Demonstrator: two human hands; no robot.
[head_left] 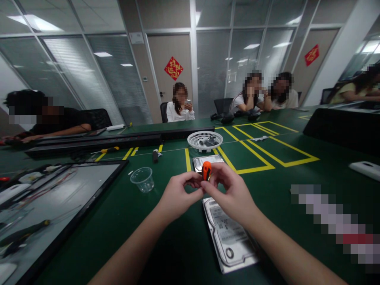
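Observation:
A short orange-and-black screwdriver handle (207, 171) stands up between my two hands, above the green table. My right hand (234, 194) grips it with thumb and fingers from the right. From the other side, the closed fingers of my left hand (181, 196) meet it at its lower end; its shaft and tip are hidden. Below my right wrist lies a silver hard drive (228, 233) with its label up, partly covered by my hand and forearm. Behind the hands a second hard drive (199, 163) lies flat, partly hidden.
A clear plastic cup (143, 180) stands left of my hands. Farther back is a white basket (204, 134) holding dark parts. A black-framed panel (97, 186) with tools and wires fills the left side. A yellow-black screwdriver (109, 150) lies beyond it. Several people sit around the table.

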